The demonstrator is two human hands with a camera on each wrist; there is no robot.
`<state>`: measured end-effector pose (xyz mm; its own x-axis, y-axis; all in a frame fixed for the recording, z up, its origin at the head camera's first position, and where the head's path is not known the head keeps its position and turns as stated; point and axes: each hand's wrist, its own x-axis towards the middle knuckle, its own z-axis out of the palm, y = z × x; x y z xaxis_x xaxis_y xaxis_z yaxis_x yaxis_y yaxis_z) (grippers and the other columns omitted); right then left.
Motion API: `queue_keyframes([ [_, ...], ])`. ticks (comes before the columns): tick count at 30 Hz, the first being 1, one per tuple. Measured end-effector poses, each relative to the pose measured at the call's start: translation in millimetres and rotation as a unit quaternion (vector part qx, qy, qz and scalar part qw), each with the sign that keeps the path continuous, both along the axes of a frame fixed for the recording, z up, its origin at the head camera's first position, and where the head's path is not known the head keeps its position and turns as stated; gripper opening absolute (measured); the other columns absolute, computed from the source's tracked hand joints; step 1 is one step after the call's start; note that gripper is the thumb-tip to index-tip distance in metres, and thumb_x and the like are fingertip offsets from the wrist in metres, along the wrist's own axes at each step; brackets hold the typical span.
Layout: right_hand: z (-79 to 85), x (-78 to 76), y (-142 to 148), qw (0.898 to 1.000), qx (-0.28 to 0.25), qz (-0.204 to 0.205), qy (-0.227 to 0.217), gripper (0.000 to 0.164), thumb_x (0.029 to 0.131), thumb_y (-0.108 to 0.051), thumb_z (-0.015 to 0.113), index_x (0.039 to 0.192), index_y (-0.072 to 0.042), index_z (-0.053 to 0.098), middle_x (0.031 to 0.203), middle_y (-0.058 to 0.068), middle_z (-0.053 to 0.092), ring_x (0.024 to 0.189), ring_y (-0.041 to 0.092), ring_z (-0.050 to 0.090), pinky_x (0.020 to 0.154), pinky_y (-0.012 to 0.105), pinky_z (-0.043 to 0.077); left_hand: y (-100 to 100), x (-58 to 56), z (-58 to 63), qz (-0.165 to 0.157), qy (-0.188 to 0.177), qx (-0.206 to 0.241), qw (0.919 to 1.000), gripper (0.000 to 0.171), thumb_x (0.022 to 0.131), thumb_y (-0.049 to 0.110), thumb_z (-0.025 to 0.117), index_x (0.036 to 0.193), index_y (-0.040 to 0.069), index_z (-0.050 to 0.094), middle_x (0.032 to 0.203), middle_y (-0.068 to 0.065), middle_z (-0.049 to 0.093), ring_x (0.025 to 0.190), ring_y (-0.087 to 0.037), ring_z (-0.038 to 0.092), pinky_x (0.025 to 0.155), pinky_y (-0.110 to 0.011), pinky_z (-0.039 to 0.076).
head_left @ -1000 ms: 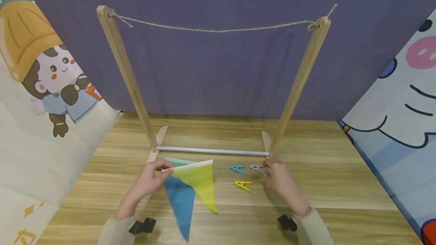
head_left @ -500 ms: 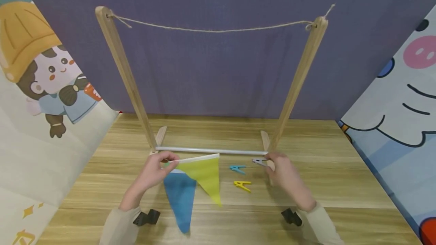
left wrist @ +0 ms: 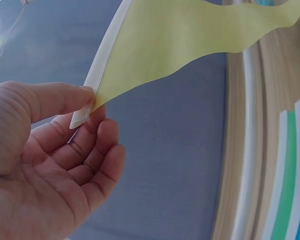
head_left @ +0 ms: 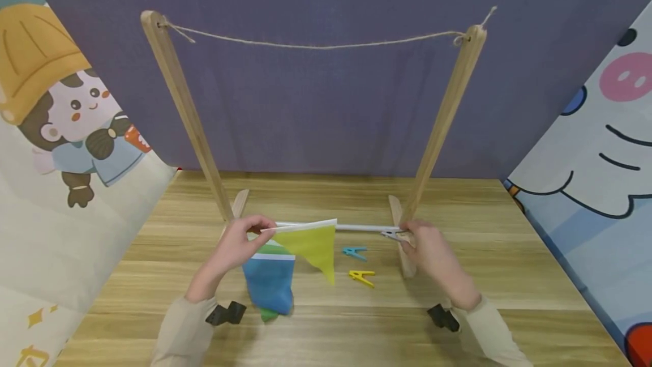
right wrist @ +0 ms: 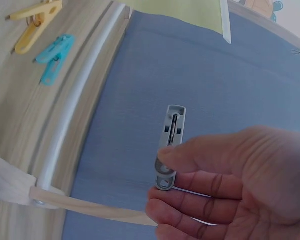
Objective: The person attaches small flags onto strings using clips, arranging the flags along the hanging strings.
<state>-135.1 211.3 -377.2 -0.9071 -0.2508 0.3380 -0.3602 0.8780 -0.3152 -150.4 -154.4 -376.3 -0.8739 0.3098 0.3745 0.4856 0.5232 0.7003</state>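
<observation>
My left hand [head_left: 243, 243] pinches one end of the white top edge of a yellow pennant [head_left: 311, 243], thumb on one side and index finger on the other in the left wrist view. The pennant hangs from that edge, above the table. My right hand [head_left: 433, 254] grips a grey clothespin [right wrist: 170, 145] between thumb and fingers, its nose pointing away from the palm. Below the left hand lie a blue pennant [head_left: 270, 285] and a green pennant [head_left: 271, 248], partly stacked. A blue clothespin [head_left: 354, 252] and a yellow clothespin [head_left: 361, 278] lie between the hands.
Behind the hands stands a wooden frame, with a left post [head_left: 185, 112], a right post [head_left: 448, 123] and a white crossbar [head_left: 364, 227] low down. A sagging string [head_left: 316, 47] joins the post tops. A dark blue panel [head_left: 326, 112] backs the table [head_left: 326, 333].
My left hand lifts the yellow pennant up and to the right, away from the blue and green ones. My right hand raises the grey clothespin from beside the blue one, moving slightly right.
</observation>
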Motion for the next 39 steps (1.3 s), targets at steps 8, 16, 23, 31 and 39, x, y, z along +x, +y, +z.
queue_keyframes([
  [8, 11.7, 0.3, 2.8, 1.000, -0.001, 0.016, 0.024, 0.023, 0.069, 0.008, 0.073, 0.089, 0.004, 0.064, 0.083, 0.016, 0.063, 0.078, 0.032, 0.061, 0.068, 0.043, 0.052, 12.2, -5.5, 9.0, -0.018, 0.000, 0.013, 0.9997, 0.004, 0.087, 0.005, 0.066, 0.088, 0.001, 0.067, 0.083, -0.002, 0.067, 0.078, -0.018, 0.062, 0.071, -0.029, 0.051],
  [16, 23.5, 0.0, 9.7, 1.000, 0.004, 0.013, 0.017, 0.024, 0.070, 0.008, 0.072, 0.092, 0.004, 0.064, 0.087, 0.018, 0.063, 0.081, 0.035, 0.061, 0.069, 0.046, 0.053, 24.6, -12.4, 14.2, -0.032, 0.005, 0.020, 0.9993, 0.005, 0.086, 0.001, 0.065, 0.090, 0.000, 0.068, 0.086, -0.007, 0.068, 0.081, -0.021, 0.063, 0.074, -0.037, 0.052],
  [23, 35.8, 0.1, 16.5, 1.000, 0.023, 0.002, 0.011, 0.026, 0.072, 0.007, 0.072, 0.096, 0.007, 0.063, 0.091, 0.021, 0.063, 0.083, 0.038, 0.061, 0.067, 0.046, 0.053, 34.6, -18.1, 20.4, -0.038, 0.006, 0.018, 0.9991, 0.005, 0.085, 0.002, 0.067, 0.090, 0.001, 0.067, 0.085, -0.006, 0.067, 0.081, -0.021, 0.063, 0.075, -0.039, 0.051],
  [31, 47.0, -1.0, 21.6, 0.999, 0.026, 0.008, 0.016, 0.026, 0.071, 0.006, 0.072, 0.095, 0.007, 0.063, 0.090, 0.023, 0.064, 0.078, 0.037, 0.062, 0.063, 0.045, 0.053, 47.3, -25.8, 28.5, -0.045, -0.003, 0.016, 0.9989, 0.006, 0.085, 0.003, 0.066, 0.090, 0.001, 0.068, 0.087, -0.007, 0.067, 0.082, -0.022, 0.062, 0.075, -0.036, 0.051],
  [39, 57.8, -2.7, 25.7, 0.999, 0.037, 0.018, 0.014, 0.025, 0.075, 0.004, 0.072, 0.098, 0.008, 0.063, 0.092, 0.022, 0.064, 0.082, 0.037, 0.062, 0.069, 0.047, 0.052, 58.2, -32.4, 39.3, -0.057, -0.004, 0.021, 0.9981, 0.007, 0.087, 0.005, 0.065, 0.092, 0.001, 0.068, 0.088, -0.006, 0.067, 0.082, -0.020, 0.061, 0.076, -0.037, 0.051],
])
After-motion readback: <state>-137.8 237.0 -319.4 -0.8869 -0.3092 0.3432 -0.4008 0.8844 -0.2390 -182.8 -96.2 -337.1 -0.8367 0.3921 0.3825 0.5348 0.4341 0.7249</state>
